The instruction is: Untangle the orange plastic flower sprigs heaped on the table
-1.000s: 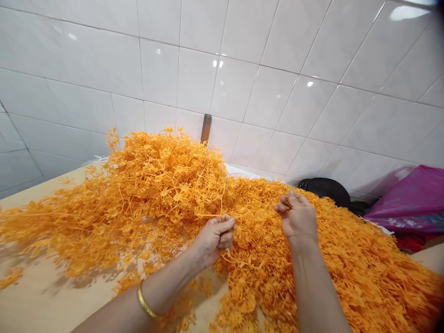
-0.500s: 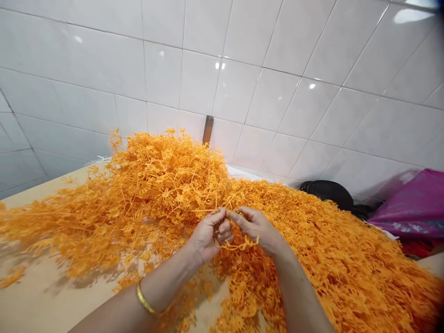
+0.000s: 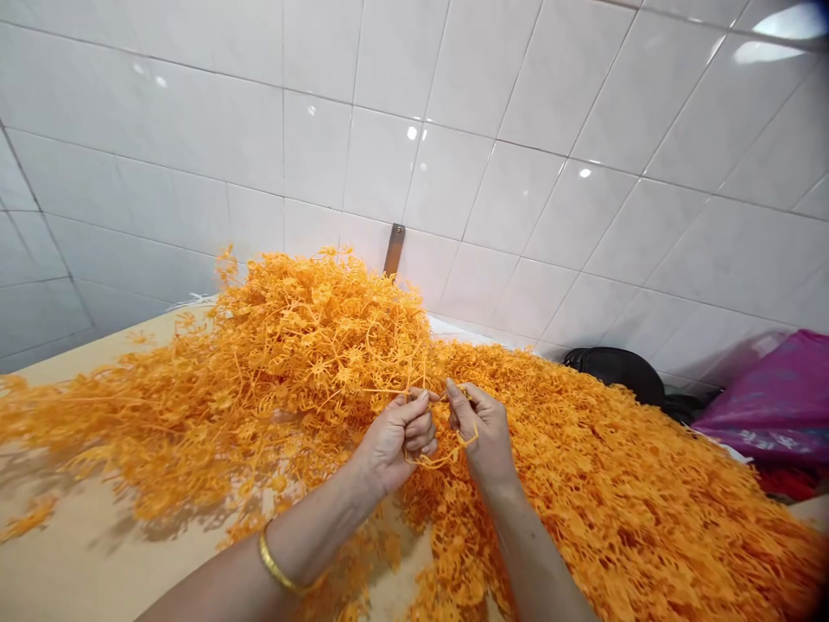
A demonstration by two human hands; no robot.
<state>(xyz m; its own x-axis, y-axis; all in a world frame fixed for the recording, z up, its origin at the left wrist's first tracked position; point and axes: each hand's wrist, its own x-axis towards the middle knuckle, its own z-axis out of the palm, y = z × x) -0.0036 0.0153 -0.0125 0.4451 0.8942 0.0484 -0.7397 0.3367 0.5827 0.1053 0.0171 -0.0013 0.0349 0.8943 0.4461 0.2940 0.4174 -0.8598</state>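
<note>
A large tangled heap of orange lacy strands rises at the middle of the table, and a thick layer of the same material spreads toward the lower right. My left hand, with a gold bangle on its wrist, pinches a thin orange strand. My right hand grips the same strand's other stretch with its fingertips, just to the right. The strand sags in a small loop between my hands, close above the pile. Its ends are partly hidden by my fingers.
The pale wooden table runs beneath the pile, with loose orange bits on it. White tiles cover the wall behind, with a metal bracket. A black bag and a magenta plastic bag lie at the right.
My right hand came in from the right to the strand, and my hands have eased slightly apart in the last half second. The view has tilted slightly upward.
</note>
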